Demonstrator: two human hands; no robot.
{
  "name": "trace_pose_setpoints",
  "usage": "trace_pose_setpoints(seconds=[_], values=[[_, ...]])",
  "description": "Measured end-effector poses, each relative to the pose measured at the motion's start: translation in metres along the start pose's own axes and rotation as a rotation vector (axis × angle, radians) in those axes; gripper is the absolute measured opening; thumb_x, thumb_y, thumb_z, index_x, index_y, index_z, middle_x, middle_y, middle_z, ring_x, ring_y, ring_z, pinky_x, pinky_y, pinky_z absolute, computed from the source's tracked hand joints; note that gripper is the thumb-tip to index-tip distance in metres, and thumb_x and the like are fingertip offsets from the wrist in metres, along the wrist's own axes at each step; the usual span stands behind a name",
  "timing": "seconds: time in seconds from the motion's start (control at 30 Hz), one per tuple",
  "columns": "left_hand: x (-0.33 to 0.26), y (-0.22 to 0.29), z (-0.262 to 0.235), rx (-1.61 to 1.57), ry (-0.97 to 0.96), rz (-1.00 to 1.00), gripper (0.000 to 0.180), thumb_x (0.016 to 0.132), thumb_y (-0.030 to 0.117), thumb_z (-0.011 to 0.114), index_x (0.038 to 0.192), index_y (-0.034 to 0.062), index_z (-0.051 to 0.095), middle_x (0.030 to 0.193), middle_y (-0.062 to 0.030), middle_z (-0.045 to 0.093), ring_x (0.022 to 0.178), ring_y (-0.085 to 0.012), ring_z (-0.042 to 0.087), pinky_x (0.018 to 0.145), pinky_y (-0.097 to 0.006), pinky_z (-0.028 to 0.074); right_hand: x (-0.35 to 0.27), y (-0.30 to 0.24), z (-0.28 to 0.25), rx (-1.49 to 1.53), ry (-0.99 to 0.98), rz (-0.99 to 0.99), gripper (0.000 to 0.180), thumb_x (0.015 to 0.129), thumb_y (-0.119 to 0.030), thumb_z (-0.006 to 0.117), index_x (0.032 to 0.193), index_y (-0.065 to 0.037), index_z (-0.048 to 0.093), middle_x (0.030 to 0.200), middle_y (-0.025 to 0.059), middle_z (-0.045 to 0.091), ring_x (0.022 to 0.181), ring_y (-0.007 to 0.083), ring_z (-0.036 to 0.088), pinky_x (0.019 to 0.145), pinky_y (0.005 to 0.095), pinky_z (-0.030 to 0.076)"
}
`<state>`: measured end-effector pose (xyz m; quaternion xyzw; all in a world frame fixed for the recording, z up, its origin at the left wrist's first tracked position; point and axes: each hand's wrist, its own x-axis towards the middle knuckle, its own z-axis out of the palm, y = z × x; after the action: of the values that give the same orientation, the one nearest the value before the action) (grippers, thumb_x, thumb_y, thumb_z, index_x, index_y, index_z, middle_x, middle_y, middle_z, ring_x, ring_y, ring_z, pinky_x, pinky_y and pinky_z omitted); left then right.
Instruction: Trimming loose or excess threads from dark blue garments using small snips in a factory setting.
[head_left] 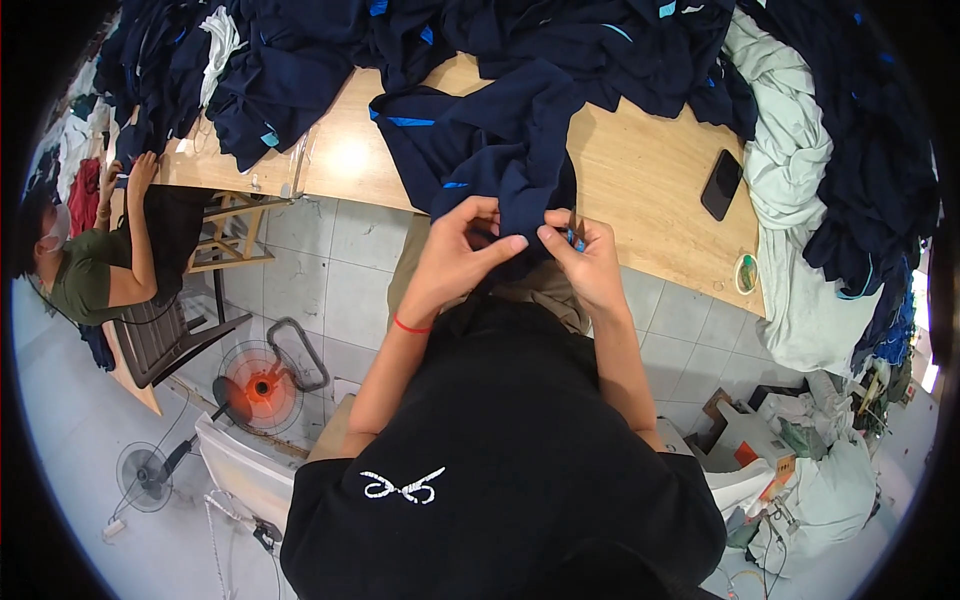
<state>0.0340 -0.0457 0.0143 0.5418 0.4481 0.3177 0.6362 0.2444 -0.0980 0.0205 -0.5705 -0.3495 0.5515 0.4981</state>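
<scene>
We have the navy garment (490,150) pulled off the table (640,180) edge toward us, its near end bunched between both hands just above our lap. Our left hand (462,250) pinches a fold of the cloth with thumb and forefinger closed on it; our right hand (585,255) grips the cloth just beside it, fingers shut, with a bit of bright blue showing at the fingertips. We cannot tell whether that blue is trim or a small tool. The hands sit close together, nearly touching.

To do this well, we judge that we should keep the fold taut between the two pinches and work close to the fingertips, so the dark fabric does not slip or hide the spot.

The garment is dark navy, soft and crumpled, with thin bright blue strips along some edges. It trails from our hands up onto the table, joining the far pile (560,40) of the same navy pieces.

To the right lie a black phone (721,184), a small round tin (746,273) and pale green cloth (800,200). On the floor at left stands an orange fan (262,387), and another person (90,270) sits at the far left.
</scene>
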Motion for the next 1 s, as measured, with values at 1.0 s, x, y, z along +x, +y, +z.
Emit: trace_pose_setpoints(seconds=[1.0], values=[[0.007, 0.018, -0.002, -0.414, -0.022, -0.125, 0.023, 0.106, 0.004, 0.069, 0.125, -0.0067, 0.072, 0.096, -0.0085, 0.076, 0.084, -0.0142, 0.076, 0.076, -0.026, 0.063, -0.007, -0.024, 0.017, -0.293, 0.157, -0.410, 0.040, 0.086, 0.005, 0.086, 0.124, -0.004, 0.079, 0.096, -0.0032, 0.071, 0.071, 0.0003, 0.044, 0.064, 0.0189, 0.037]])
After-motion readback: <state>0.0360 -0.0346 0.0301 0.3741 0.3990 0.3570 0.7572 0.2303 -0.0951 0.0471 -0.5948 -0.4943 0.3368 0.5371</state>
